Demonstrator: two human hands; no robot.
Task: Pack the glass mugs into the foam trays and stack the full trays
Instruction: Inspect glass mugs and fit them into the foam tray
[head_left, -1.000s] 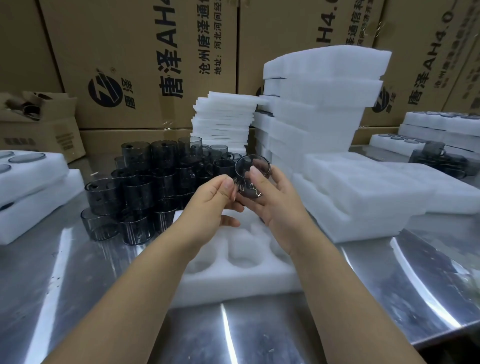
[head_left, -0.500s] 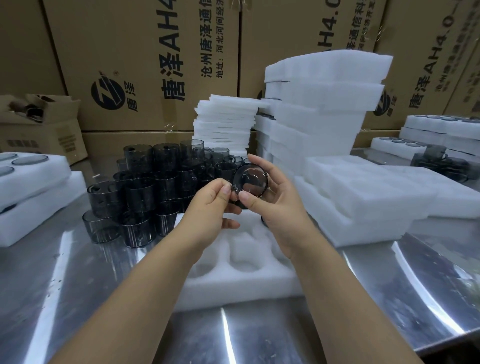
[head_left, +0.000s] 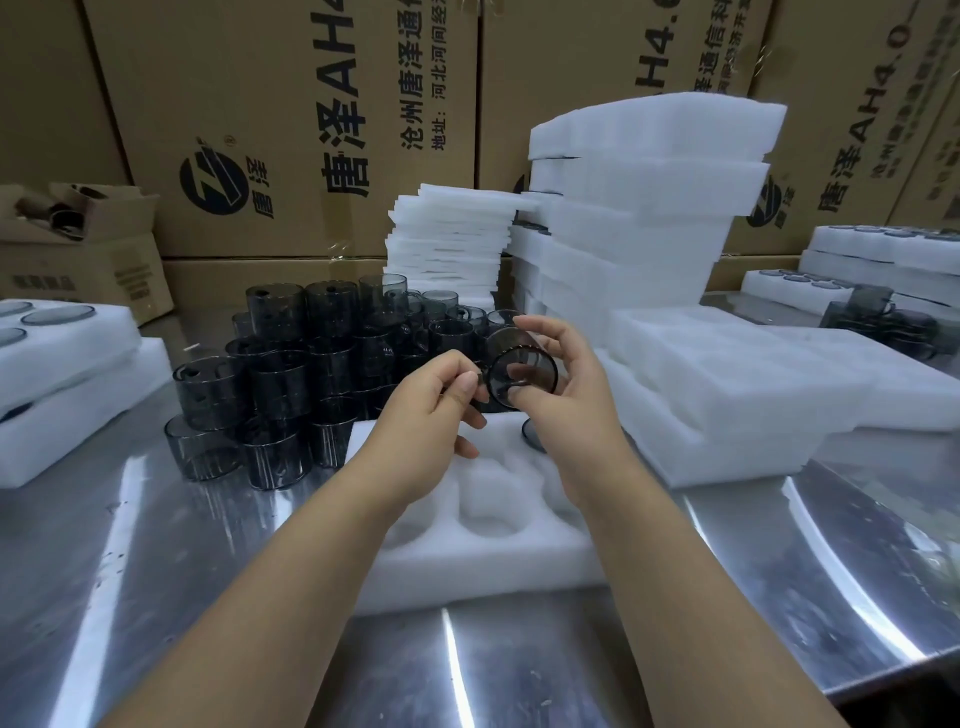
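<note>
The fingers (head_left: 540, 328) of the right hand (head_left: 566, 400) curl round a smoky grey glass mug (head_left: 524, 364) tipped sideways, and the left hand (head_left: 426, 415) pinches its left edge. Just below the fingers a white foam tray (head_left: 483, 561) lies on the steel desk (head_left: 208, 571). Stacked grey glass mugs (head_left: 291, 374) stand to their left.

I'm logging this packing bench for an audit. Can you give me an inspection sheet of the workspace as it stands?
Surface: steel table, shiny, streaked with glare.
Job's things: held mug tilted above the foam tray; packed mug in its far-right pocket; mug pile behind left; tray stack on the right.
Clutter: small open carton, far left.
Hands: left hand pinches the held mug's side; right hand grips it.
Cables: nothing seen.
Surroundings: printed cartons behind.
</note>
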